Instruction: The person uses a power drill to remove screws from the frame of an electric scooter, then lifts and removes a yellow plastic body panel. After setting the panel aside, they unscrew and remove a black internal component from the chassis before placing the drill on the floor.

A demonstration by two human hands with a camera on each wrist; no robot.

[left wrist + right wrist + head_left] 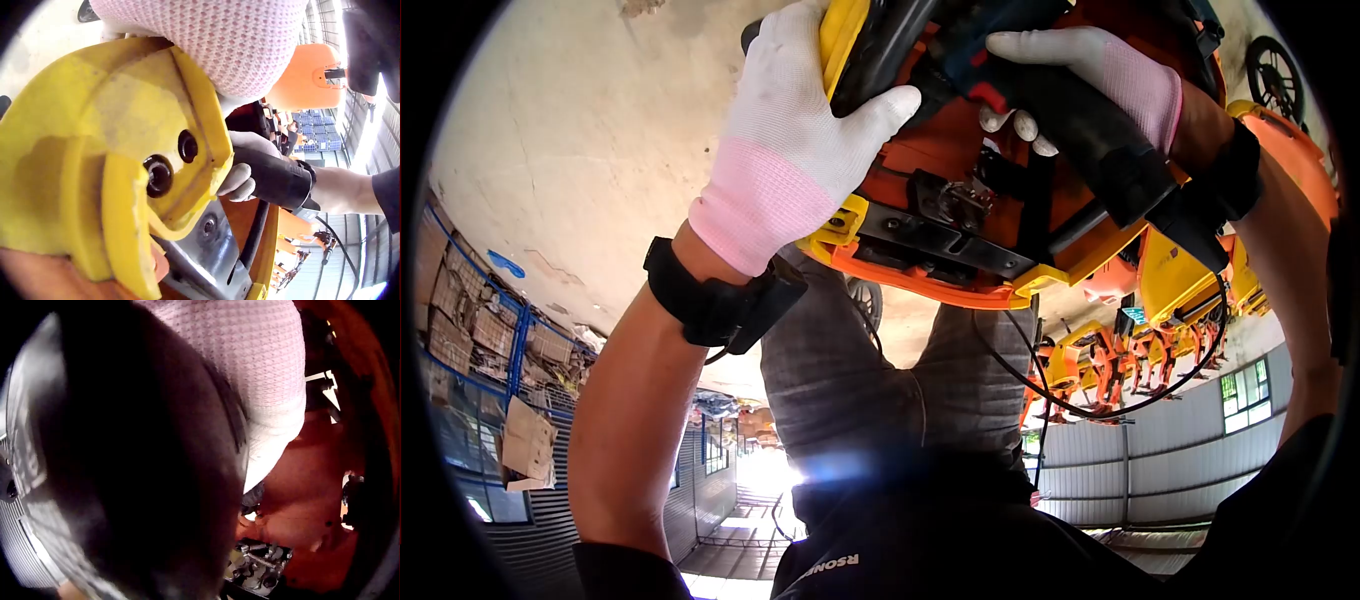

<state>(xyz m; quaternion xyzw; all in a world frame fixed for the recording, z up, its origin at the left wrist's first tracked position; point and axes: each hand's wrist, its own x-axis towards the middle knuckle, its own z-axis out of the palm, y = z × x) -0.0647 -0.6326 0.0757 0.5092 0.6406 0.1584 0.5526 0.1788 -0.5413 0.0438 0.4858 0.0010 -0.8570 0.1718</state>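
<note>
A yellow and orange shell (940, 287) with dark metal brackets inside fills the top of the head view. My gloved left hand (785, 130) grips its yellow edge at the upper left, thumb lying over a black bar. My gloved right hand (1100, 75) holds a black and dark blue power tool (1090, 140), fingers curled round its grip, over the shell's inside. The left wrist view shows the yellow part (119, 106) with two bolt holes close up, and the tool (275, 178) beyond it. A dark shape, likely the tool's, blocks much of the right wrist view.
A black cable (1140, 408) loops below the tool. Behind stand rows of orange and yellow machines (1100, 360). A black wheel (1276, 78) is at the upper right. Blue racks with cartons (475, 330) line the left side, and a torn cardboard piece (528, 445) hangs there.
</note>
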